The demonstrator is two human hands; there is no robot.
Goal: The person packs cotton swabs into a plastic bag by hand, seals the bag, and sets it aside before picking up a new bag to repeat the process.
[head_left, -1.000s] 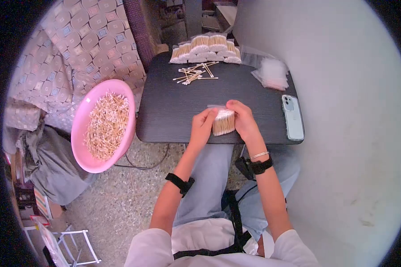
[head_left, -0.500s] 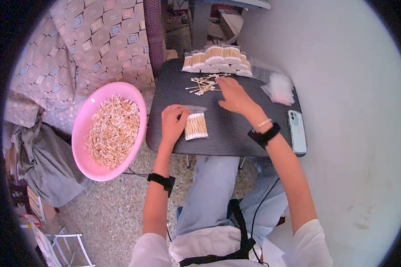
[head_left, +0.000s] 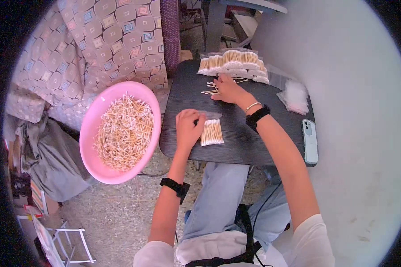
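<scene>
My left hand (head_left: 190, 127) rests on the black table with its fingers bent and its thumb against the top left edge of a clear bag of cotton swabs (head_left: 212, 132). The swabs in that bag lie side by side, white tips at both ends. Over a small heap of loose cotton swabs (head_left: 210, 88), my right hand (head_left: 231, 90) reaches down with thumb and fingers apart, touching them. Part of the heap is hidden under the palm and fingers. Filled swab bags (head_left: 234, 62) are stacked just beyond it at the table's back edge.
A pink basin (head_left: 88, 147) full of loose swabs stands left of the black table (head_left: 254, 142). Empty clear bags (head_left: 294, 95) lie at the table's right, with a phone (head_left: 310, 141) nearer me. A wall (head_left: 356, 133) closes the right side.
My right hand has moved down and leftward over the loose swabs, now covering much of the heap. The left hand stays at the bag. The whole view has shifted slightly.
</scene>
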